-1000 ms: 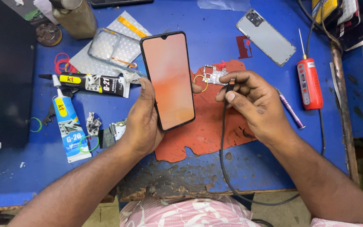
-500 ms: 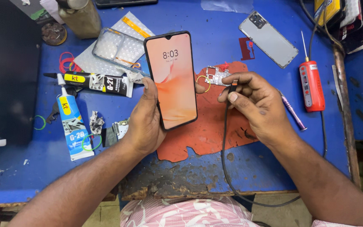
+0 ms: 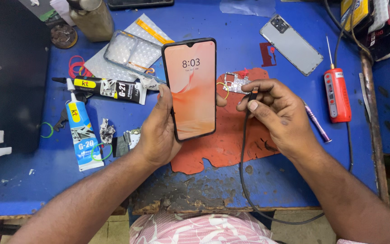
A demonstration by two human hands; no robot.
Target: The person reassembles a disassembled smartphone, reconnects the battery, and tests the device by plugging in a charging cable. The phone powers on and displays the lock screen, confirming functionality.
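Holding phone (image 3: 190,88) left hand (image 3: 156,135); right hand (image 3: 278,113) pinching cable (image 3: 244,149).

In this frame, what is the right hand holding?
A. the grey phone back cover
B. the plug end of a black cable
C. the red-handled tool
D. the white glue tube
B: the right hand pinches the plug end of the black cable beside the lit phone, which the left hand holds.

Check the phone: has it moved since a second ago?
No, barely. The phone in the left hand sits at the same spot against the red mat; only its screen changed, now showing a clock.
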